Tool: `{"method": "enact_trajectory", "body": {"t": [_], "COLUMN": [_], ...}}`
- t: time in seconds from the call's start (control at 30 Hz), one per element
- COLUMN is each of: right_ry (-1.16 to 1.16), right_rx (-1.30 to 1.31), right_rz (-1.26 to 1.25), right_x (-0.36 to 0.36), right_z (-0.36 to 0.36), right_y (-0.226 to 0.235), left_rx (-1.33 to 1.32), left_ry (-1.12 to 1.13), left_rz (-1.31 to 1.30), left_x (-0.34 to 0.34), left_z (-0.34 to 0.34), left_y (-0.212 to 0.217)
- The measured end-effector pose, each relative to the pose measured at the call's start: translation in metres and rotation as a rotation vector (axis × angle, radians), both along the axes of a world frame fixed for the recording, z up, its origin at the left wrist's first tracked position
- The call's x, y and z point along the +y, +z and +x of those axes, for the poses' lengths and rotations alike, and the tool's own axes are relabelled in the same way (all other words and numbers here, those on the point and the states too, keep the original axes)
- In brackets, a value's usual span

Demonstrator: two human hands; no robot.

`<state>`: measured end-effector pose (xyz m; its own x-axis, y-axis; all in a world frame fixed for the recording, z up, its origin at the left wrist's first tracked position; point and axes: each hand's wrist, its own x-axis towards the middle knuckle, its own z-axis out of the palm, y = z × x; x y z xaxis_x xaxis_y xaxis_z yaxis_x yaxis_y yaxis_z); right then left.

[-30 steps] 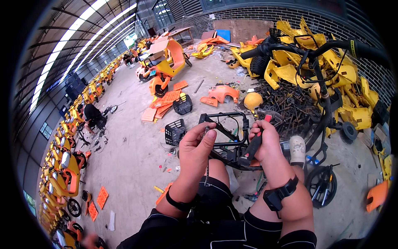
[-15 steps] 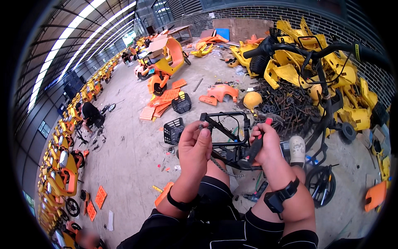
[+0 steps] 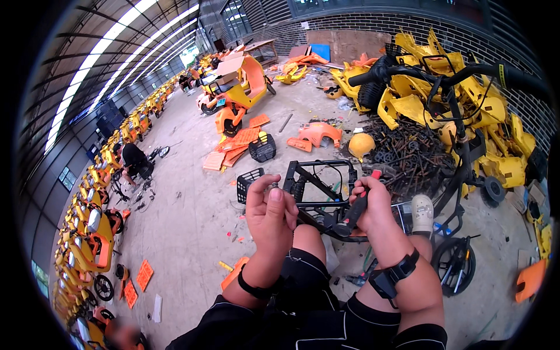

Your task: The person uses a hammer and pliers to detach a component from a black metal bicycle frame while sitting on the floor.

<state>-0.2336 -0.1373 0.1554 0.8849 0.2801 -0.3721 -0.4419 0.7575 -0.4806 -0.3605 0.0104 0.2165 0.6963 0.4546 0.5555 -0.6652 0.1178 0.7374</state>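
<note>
While gripping a red-handled tool (image 3: 360, 205), right hand (image 3: 373, 204) beside left hand (image 3: 269, 211), pinching a small bolt (image 3: 274, 185).

Black frame (image 3: 319, 186) of matt painted metal tubing; the small bolt (image 3: 273, 186) pinched by the left hand (image 3: 269, 213) is bare, dull grey metal. The tool (image 3: 359, 205) in the right hand (image 3: 373, 204) has a black rubbery-looking grip tipped with red plastic. Wristbands (image 3: 392, 279) of matt black cloth strap with plastic buckles. Baskets (image 3: 262, 149) of black moulded plastic mesh. Body panels (image 3: 315, 133) of smooth, semi-glossy orange plastic; shells (image 3: 484, 105) of glossy yellow plastic. The scrap heap (image 3: 408, 154) consists of dark, rusted, rough metal parts. Floor (image 3: 186, 204) of pale, dusty, matt concrete; wall (image 3: 350, 26) of rough brick. Shorts (image 3: 315, 303) of matt black cloth with white trim.
</note>
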Motion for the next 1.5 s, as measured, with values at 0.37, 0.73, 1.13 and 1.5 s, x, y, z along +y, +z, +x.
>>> {"method": "enact_trajectory", "body": {"t": [0.37,0.73,1.13,1.5], "right_ry": [0.003,0.014,-0.061,-0.015], "right_rx": [-0.028,-0.037,-0.069,-0.054], "right_rz": [0.029,0.030,0.116,0.130], "right_x": [-0.002,-0.019,-0.055,-0.064], "right_z": [-0.003,-0.009,-0.012,-0.003], "right_y": [-0.006,-0.002,0.012,0.006], "left_rx": [0.071,0.090,0.185,0.391], "left_ry": [0.122,0.026,-0.067,-0.167], "left_rz": [0.196,0.277,0.248,0.471], "left_x": [0.007,-0.022,-0.051,-0.037], "left_z": [-0.020,-0.026,-0.003,0.023], "left_y": [-0.002,-0.005,-0.023,-0.080]}}
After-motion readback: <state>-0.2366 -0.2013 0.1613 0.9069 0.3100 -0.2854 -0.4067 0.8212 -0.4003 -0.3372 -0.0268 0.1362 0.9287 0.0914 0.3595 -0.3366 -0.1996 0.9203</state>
